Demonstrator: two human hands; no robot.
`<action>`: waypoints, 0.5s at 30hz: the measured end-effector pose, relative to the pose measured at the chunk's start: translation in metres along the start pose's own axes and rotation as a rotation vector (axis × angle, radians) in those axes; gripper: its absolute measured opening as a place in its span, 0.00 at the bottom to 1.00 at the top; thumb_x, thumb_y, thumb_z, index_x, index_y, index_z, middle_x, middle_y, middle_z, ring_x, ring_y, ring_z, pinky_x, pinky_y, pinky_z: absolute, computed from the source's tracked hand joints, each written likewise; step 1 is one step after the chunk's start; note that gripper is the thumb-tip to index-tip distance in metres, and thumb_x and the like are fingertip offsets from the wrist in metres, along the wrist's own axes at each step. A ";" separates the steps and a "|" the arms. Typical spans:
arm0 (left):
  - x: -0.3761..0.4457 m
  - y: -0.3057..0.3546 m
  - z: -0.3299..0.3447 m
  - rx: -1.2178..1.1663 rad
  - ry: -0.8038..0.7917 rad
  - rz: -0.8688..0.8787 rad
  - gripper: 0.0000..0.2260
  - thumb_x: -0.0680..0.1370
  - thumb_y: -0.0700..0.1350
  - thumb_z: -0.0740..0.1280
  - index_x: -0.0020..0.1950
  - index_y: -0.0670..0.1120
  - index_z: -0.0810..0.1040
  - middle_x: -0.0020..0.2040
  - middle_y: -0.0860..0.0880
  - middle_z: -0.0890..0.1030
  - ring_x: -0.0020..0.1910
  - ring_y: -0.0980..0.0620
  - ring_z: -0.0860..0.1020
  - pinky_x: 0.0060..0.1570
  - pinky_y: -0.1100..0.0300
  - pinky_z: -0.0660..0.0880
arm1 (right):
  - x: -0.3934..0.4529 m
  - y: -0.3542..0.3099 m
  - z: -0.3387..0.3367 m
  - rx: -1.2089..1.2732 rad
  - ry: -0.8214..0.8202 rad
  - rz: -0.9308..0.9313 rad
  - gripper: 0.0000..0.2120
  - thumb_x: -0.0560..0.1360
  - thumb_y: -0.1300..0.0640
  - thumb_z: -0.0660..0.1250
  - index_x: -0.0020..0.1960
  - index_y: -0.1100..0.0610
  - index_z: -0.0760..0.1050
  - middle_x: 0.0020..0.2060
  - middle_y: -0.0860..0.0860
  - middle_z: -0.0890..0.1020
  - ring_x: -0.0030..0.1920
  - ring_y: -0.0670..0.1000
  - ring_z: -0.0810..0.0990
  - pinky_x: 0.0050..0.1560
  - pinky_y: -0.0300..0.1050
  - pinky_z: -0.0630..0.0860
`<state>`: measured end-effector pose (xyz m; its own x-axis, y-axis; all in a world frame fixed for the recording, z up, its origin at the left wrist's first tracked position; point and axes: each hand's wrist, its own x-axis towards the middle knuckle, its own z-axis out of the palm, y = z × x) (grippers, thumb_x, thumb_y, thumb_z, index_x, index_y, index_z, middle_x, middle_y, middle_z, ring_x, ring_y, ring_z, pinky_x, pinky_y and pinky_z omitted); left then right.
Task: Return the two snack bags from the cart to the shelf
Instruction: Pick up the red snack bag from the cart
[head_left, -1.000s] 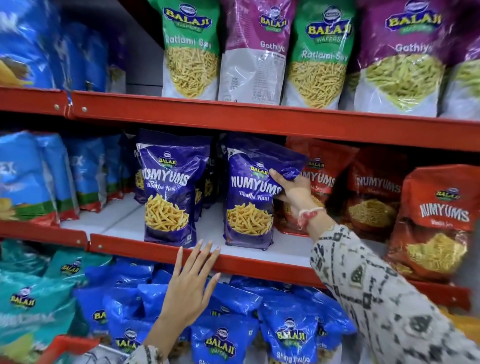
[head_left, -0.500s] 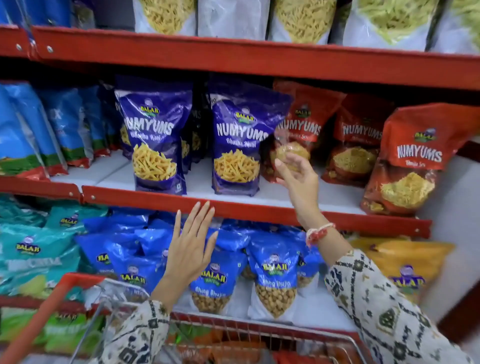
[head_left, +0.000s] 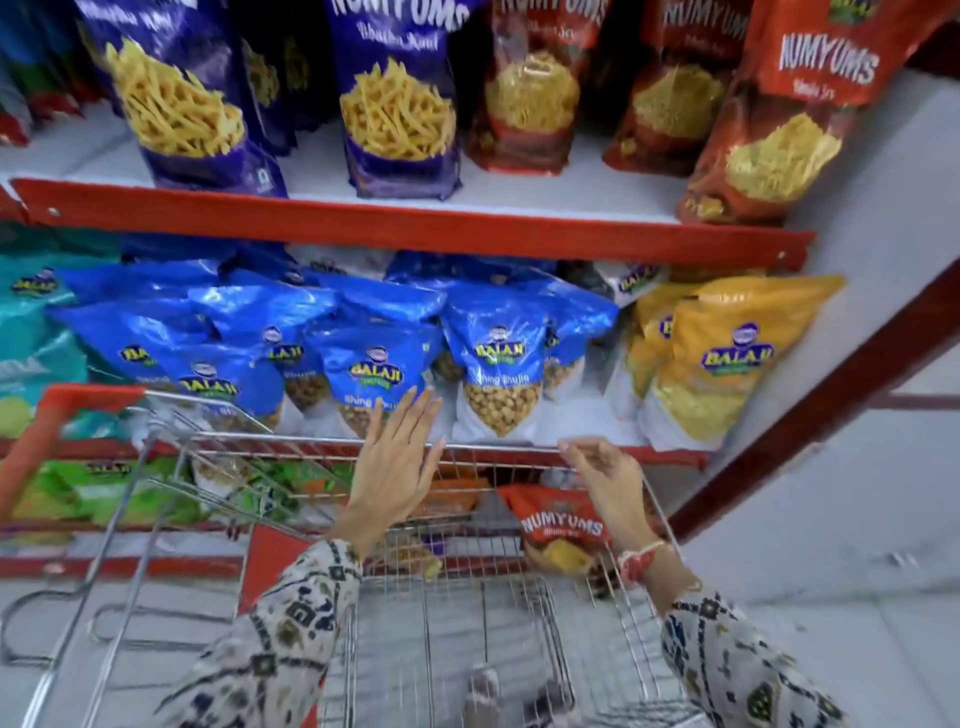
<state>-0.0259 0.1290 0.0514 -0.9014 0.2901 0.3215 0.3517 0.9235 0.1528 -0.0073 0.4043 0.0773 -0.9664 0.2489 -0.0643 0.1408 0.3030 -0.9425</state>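
One red snack bag (head_left: 563, 527) in cart (head_left: 498, 448); both hands empty above.

Red-edged shelf (head_left: 415, 234) with a white deck carries upright pouches: two purple Numyums bags (head_left: 187, 104) at the front edge left of centre, red Numyums bags (head_left: 779, 130) to the right, the rightmost one tilted at the shelf end. Lower shelf (head_left: 670, 457) below holds teal bags (head_left: 31, 332) far left, a crowded row of blue Balaji bags (head_left: 498, 358) in the middle, and yellow Balaji bags (head_left: 727, 353) on the right. Wire cart (head_left: 467, 613), nearest the camera, stands on the pale floor (head_left: 831, 545) against the shelving; one red Numyums bag (head_left: 561, 525) lies in its basket at the far right corner.
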 end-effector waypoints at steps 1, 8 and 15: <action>-0.003 0.004 0.006 0.000 -0.025 -0.001 0.28 0.84 0.56 0.44 0.74 0.41 0.68 0.74 0.43 0.70 0.75 0.45 0.66 0.73 0.39 0.58 | -0.007 0.016 -0.005 -0.071 -0.004 0.034 0.06 0.72 0.52 0.72 0.43 0.54 0.81 0.36 0.50 0.84 0.39 0.48 0.82 0.44 0.43 0.82; -0.020 0.011 0.051 0.059 -0.145 -0.038 0.27 0.83 0.57 0.49 0.76 0.42 0.66 0.75 0.43 0.70 0.76 0.45 0.63 0.74 0.41 0.51 | -0.014 0.119 -0.024 -0.562 -0.120 0.462 0.20 0.74 0.41 0.65 0.45 0.60 0.77 0.35 0.52 0.81 0.32 0.50 0.79 0.35 0.40 0.75; -0.024 0.004 0.068 0.100 -0.118 -0.032 0.27 0.83 0.56 0.50 0.77 0.42 0.64 0.76 0.43 0.67 0.77 0.45 0.61 0.74 0.39 0.53 | 0.029 0.194 -0.023 -0.407 -0.267 0.519 0.22 0.67 0.49 0.76 0.57 0.51 0.74 0.46 0.49 0.84 0.43 0.53 0.84 0.46 0.49 0.82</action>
<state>-0.0199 0.1429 -0.0194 -0.9372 0.2825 0.2046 0.3010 0.9514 0.0654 -0.0032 0.4918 -0.0998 -0.7652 0.2358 -0.5991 0.6159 0.5394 -0.5742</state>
